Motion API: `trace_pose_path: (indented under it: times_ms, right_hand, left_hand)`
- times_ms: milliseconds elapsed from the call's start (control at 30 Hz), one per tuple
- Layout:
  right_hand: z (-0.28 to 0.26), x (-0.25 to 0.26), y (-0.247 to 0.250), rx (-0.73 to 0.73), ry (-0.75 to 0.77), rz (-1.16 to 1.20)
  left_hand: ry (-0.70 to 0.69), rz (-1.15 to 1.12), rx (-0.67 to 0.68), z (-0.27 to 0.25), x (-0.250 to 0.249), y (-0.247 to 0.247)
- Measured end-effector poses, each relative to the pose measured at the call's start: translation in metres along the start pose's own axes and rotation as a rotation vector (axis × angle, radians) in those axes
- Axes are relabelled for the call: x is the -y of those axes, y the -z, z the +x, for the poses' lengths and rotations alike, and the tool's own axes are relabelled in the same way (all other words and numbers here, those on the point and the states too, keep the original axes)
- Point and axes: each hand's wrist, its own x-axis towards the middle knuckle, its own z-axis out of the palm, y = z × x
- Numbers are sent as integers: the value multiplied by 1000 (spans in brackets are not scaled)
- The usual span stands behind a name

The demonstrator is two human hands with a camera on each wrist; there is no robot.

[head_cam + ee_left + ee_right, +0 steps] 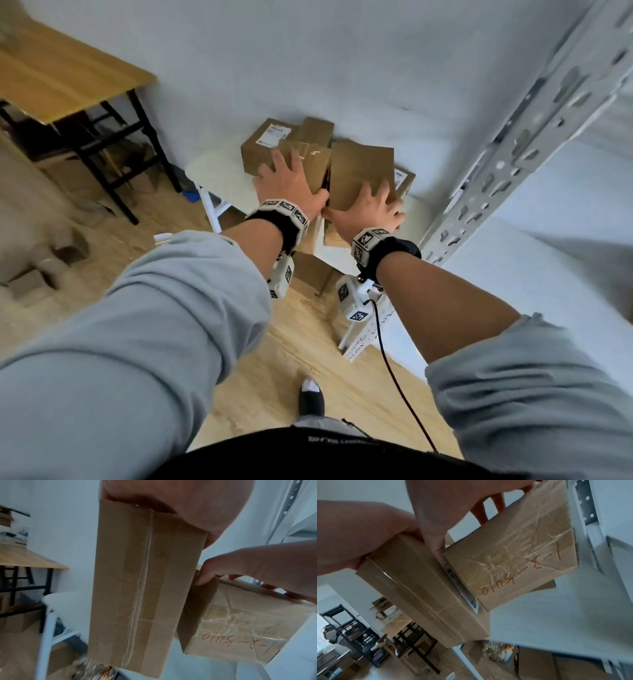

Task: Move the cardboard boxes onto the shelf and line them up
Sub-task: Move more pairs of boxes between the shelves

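Lifting two cardboard boxes at once, the person has each hand spread over one box above a white stool [212,164] at about 12 o'clock in the head view. The left hand [291,185] grips the long box [144,588], palm on top and fingers curled over its far edge. The right hand [370,209] holds the taped box [513,563] with orange handwriting, thumb on the near side and fingers wrapped over the far edge.

Both grips are one-handed and from above, so I judge it best to keep each box pinched firmly between thumb and fingers, hold them level, and keep them apart while swinging toward the grey shelf upright [513,144] at 2 o'clock. Setting one down first and squaring it against the shelf's front edge would likely make lining up easier.

More boxes sit on the stool: a labelled box [263,144] at 11 o'clock of the hands, and others behind. All the boxes look sealed; their contents cannot be seen.
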Motion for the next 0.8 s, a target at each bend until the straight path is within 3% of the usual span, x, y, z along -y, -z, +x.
trace_pose_path:
  times_ms: [333,667,800]
  right_hand:
    - [147,7,35,-66,-241,149]
    - [234,6,0,-98,-488,55]
    - [252,6,-25,32,-541,62]
  left_hand:
    - [-156,-40,-42,152,-74,17]
    - [-419,-28,62,264,-124,-24]
    - [-472,-29,93,290,-134,-53]
